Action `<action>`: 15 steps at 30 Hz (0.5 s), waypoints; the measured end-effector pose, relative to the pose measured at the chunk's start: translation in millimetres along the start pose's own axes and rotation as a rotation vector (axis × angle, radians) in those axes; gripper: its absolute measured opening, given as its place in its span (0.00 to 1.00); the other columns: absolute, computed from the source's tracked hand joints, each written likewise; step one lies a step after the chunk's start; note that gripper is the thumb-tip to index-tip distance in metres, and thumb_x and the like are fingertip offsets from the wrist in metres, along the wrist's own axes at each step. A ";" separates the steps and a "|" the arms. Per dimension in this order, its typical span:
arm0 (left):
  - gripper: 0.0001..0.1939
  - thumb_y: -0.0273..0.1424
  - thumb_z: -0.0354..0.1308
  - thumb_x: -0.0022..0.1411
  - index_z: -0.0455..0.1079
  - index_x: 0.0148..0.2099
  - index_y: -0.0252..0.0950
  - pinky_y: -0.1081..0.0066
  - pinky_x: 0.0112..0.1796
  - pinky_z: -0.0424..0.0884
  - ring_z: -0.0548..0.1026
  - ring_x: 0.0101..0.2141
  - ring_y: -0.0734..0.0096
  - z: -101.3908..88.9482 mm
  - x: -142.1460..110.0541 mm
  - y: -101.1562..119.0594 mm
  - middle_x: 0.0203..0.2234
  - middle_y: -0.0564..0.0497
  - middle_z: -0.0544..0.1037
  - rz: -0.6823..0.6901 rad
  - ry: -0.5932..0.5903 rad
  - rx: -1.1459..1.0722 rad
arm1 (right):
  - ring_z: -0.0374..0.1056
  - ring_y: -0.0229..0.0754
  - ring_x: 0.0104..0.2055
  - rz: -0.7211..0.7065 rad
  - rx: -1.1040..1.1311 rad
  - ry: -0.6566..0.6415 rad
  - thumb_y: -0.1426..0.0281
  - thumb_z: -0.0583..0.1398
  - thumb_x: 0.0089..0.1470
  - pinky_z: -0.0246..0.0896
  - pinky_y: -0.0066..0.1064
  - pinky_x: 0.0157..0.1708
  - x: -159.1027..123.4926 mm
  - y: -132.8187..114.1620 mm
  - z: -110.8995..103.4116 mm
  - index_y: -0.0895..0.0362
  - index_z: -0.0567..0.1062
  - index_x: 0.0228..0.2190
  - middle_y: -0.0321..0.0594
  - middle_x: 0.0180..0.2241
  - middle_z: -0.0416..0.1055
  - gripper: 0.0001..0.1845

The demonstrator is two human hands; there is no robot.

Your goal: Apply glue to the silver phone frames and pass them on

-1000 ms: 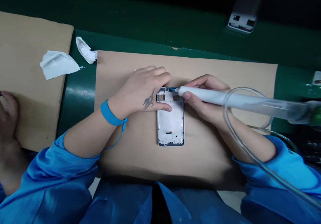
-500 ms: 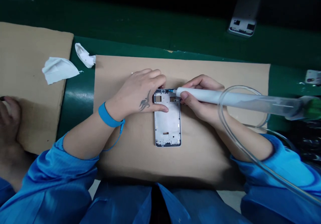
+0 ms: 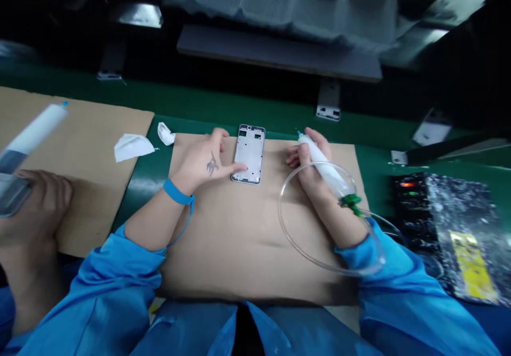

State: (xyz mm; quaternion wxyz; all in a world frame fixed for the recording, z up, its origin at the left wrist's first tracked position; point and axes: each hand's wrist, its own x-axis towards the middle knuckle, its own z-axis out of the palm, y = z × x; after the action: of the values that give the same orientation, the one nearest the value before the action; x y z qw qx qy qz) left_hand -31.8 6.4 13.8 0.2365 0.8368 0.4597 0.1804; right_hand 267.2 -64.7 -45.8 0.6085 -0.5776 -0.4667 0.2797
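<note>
A silver phone mid-frame (image 3: pixel 250 156) lies on the cardboard, near its far edge. My left hand (image 3: pixel 207 159) is beside it on the left, thumb resting on its lower left part. The other fingers of that hand are apart from the frame. In my right hand (image 3: pixel 313 159), to the right of the frame, is a white glue dispensing syringe (image 3: pixel 325 170). Its blue tip points away from me and touches nothing. A clear hose (image 3: pixel 281 217) loops from the green cap (image 3: pixel 351 201) over my right forearm.
Cardboard (image 3: pixel 239 249) covers the green bench (image 3: pixel 139 185). Crumpled white wipes (image 3: pixel 133 147) lie left. A co-worker's hand (image 3: pixel 43 196) holds another syringe (image 3: pixel 34 132) at far left. Another phone frame (image 3: pixel 329 100) is at the back; a dispenser box (image 3: pixel 459 228) stands right.
The syringe tip has left the phone frame, and my right hand has moved right. The frame now lies nearer the cardboard's far edge. My left fingers have come off its edge. The view has tilted up.
</note>
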 end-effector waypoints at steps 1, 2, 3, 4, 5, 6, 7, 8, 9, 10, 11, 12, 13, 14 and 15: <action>0.53 0.66 0.74 0.54 0.64 0.65 0.32 0.50 0.53 0.78 0.81 0.51 0.44 -2.2 -1.5 3.0 0.51 0.38 0.80 0.064 -0.062 0.030 | 0.76 0.41 0.30 -0.037 -0.047 0.020 0.42 0.64 0.65 0.75 0.34 0.32 7.3 2.3 -4.0 0.51 0.70 0.62 0.35 0.36 0.80 0.35; 0.53 0.63 0.77 0.51 0.64 0.64 0.33 0.48 0.57 0.76 0.80 0.55 0.40 -3.4 -2.2 6.0 0.55 0.36 0.80 0.128 -0.101 0.066 | 0.77 0.42 0.33 -0.076 -0.102 0.042 0.43 0.64 0.65 0.78 0.38 0.38 15.2 4.3 -9.5 0.52 0.71 0.59 0.36 0.37 0.80 0.33; 0.52 0.59 0.80 0.50 0.64 0.64 0.35 0.46 0.60 0.75 0.79 0.58 0.37 -3.6 -1.8 8.7 0.58 0.35 0.79 0.168 -0.117 0.104 | 0.77 0.44 0.35 -0.109 -0.172 0.065 0.43 0.64 0.64 0.79 0.42 0.43 23.5 5.8 -16.2 0.52 0.72 0.57 0.37 0.37 0.80 0.32; 0.50 0.56 0.80 0.52 0.63 0.64 0.35 0.45 0.61 0.74 0.78 0.60 0.35 -2.9 -0.1 10.7 0.60 0.34 0.78 0.165 -0.108 0.143 | 0.78 0.46 0.37 -0.128 -0.253 0.087 0.44 0.65 0.62 0.79 0.46 0.47 31.7 6.7 -23.9 0.52 0.73 0.56 0.39 0.38 0.80 0.32; 0.47 0.53 0.79 0.55 0.63 0.65 0.34 0.46 0.60 0.75 0.78 0.60 0.34 -1.6 2.9 12.1 0.61 0.32 0.77 0.115 -0.083 0.183 | 0.78 0.49 0.40 -0.128 -0.341 0.096 0.45 0.66 0.60 0.78 0.49 0.51 39.5 6.8 -32.0 0.53 0.74 0.57 0.42 0.40 0.81 0.32; 0.45 0.51 0.76 0.60 0.61 0.66 0.33 0.47 0.58 0.76 0.79 0.59 0.33 0.0 6.8 12.9 0.61 0.30 0.76 0.038 -0.051 0.221 | 0.79 0.51 0.43 -0.105 -0.431 0.102 0.47 0.66 0.59 0.77 0.52 0.54 46.5 6.5 -39.8 0.54 0.74 0.58 0.45 0.43 0.82 0.34; 0.42 0.50 0.72 0.65 0.60 0.68 0.31 0.48 0.54 0.77 0.80 0.58 0.33 1.6 11.2 13.4 0.61 0.27 0.76 -0.041 -0.018 0.253 | 0.79 0.53 0.46 -0.059 -0.520 0.108 0.48 0.67 0.58 0.76 0.53 0.57 52.6 5.8 -46.6 0.54 0.73 0.60 0.48 0.46 0.82 0.36; 0.40 0.49 0.68 0.69 0.59 0.68 0.29 0.48 0.52 0.78 0.81 0.56 0.33 3.1 15.2 13.6 0.61 0.25 0.76 -0.100 0.009 0.278 | 0.80 0.54 0.48 0.002 -0.590 0.122 0.49 0.67 0.58 0.75 0.53 0.60 57.8 5.0 -52.1 0.55 0.72 0.63 0.50 0.49 0.83 0.38; 0.37 0.48 0.65 0.72 0.60 0.68 0.28 0.49 0.51 0.78 0.81 0.55 0.34 4.1 18.4 13.7 0.60 0.25 0.76 -0.124 0.024 0.296 | 0.80 0.55 0.50 0.061 -0.632 0.141 0.50 0.67 0.57 0.74 0.53 0.61 62.3 4.2 -56.1 0.56 0.71 0.65 0.51 0.51 0.82 0.40; 0.33 0.48 0.63 0.73 0.61 0.67 0.29 0.50 0.51 0.78 0.81 0.55 0.35 4.8 20.1 13.6 0.59 0.26 0.77 -0.116 0.024 0.309 | 0.80 0.56 0.52 0.108 -0.657 0.162 0.51 0.67 0.56 0.73 0.52 0.63 66.1 3.5 -58.6 0.56 0.70 0.66 0.52 0.52 0.82 0.42; 0.30 0.47 0.62 0.74 0.64 0.65 0.30 0.50 0.52 0.77 0.81 0.55 0.37 5.2 20.4 13.4 0.58 0.28 0.78 -0.090 0.015 0.320 | 0.80 0.56 0.53 0.136 -0.670 0.185 0.51 0.67 0.55 0.72 0.51 0.64 69.5 2.9 -59.9 0.57 0.70 0.66 0.53 0.54 0.82 0.43; 0.27 0.47 0.63 0.74 0.66 0.62 0.32 0.51 0.53 0.77 0.81 0.55 0.38 5.4 19.3 13.2 0.57 0.31 0.79 -0.062 0.004 0.331 | 0.80 0.58 0.55 0.147 -0.674 0.210 0.52 0.68 0.53 0.71 0.51 0.65 72.8 2.5 -60.5 0.58 0.70 0.65 0.55 0.55 0.81 0.44; 0.24 0.46 0.63 0.74 0.69 0.60 0.33 0.52 0.54 0.76 0.81 0.55 0.40 5.5 17.1 12.9 0.55 0.33 0.79 -0.044 -0.010 0.341 | 0.79 0.60 0.57 0.143 -0.674 0.226 0.52 0.68 0.51 0.70 0.53 0.65 76.5 2.0 -60.7 0.58 0.70 0.64 0.57 0.56 0.80 0.44; 0.22 0.46 0.63 0.74 0.70 0.58 0.34 0.53 0.54 0.76 0.81 0.55 0.41 5.7 14.3 12.6 0.55 0.34 0.80 -0.034 -0.022 0.350 | 0.78 0.64 0.58 0.141 -0.675 0.243 0.51 0.69 0.48 0.69 0.56 0.66 80.8 1.5 -60.8 0.59 0.71 0.62 0.60 0.55 0.80 0.45; 0.22 0.46 0.62 0.74 0.71 0.57 0.33 0.54 0.54 0.76 0.81 0.54 0.42 5.9 11.5 12.4 0.55 0.34 0.80 -0.027 -0.036 0.355 | 0.77 0.68 0.58 0.147 -0.678 0.262 0.50 0.70 0.46 0.68 0.62 0.65 86.1 0.8 -61.0 0.60 0.71 0.59 0.62 0.52 0.80 0.45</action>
State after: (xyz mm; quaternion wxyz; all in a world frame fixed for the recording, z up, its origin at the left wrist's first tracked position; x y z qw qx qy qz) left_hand -14.4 9.1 16.9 0.0955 0.8623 0.4911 0.0781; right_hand 356.9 -15.7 -19.2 0.4157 -0.8091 -0.4084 0.0758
